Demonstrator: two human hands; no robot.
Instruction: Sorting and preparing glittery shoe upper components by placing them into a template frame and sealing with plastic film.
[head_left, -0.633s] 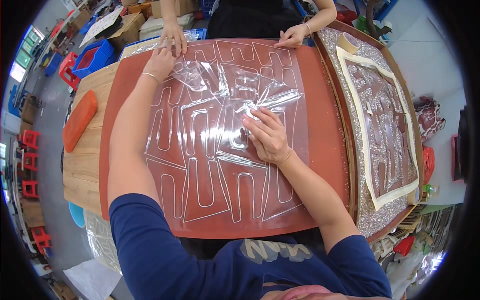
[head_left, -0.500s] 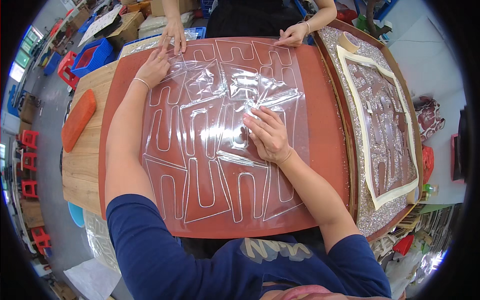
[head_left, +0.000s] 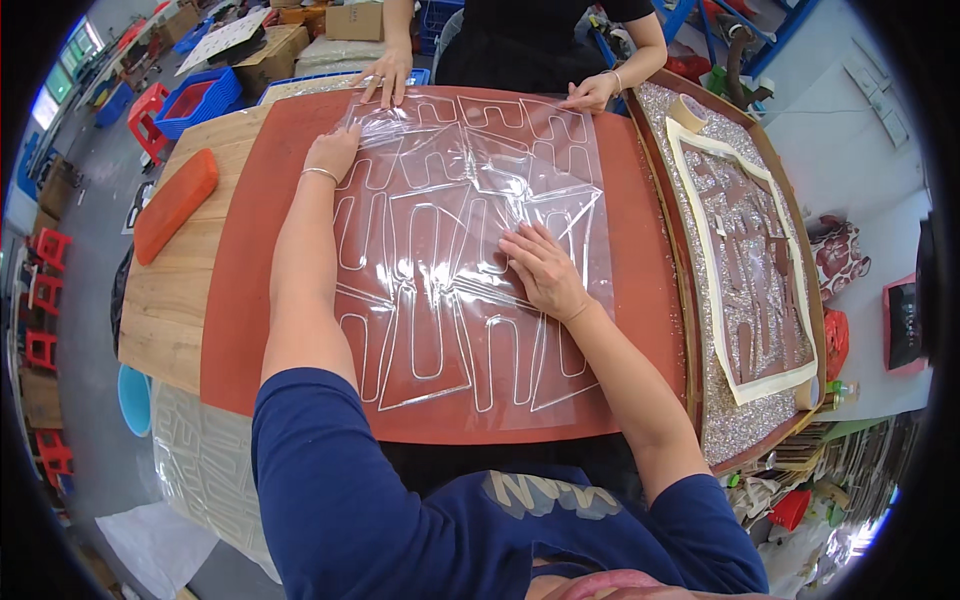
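Observation:
A clear plastic sheet (head_left: 440, 335) with raised looping outlines lies wrinkled and shiny over a reddish-brown board (head_left: 648, 330). At the sheet's far left corner, my left hand (head_left: 333, 153) is closed on its edge, fingers curled. My right hand (head_left: 545, 270) rests palm down on the right half of the sheet with fingers stretched out. Across the board, a co-worker's hand (head_left: 388, 75) touches the far left edge, close to my left hand. Their other hand (head_left: 592, 92) is at the far right corner of the sheet.
A wooden tabletop (head_left: 170, 330) shows at left, bearing an orange block (head_left: 176, 205). To the right stands a shallow tray of glitter (head_left: 742, 440) with a cream-bordered stencil (head_left: 748, 393) and a tape roll (head_left: 688, 112). Blue baskets (head_left: 200, 100) stand beyond the table's left side.
My left hand's fingers have curled around the sheet's edge. The sheet has shifted right on the board, with its creases changed. My right hand stays flat on it. The view has shifted slightly.

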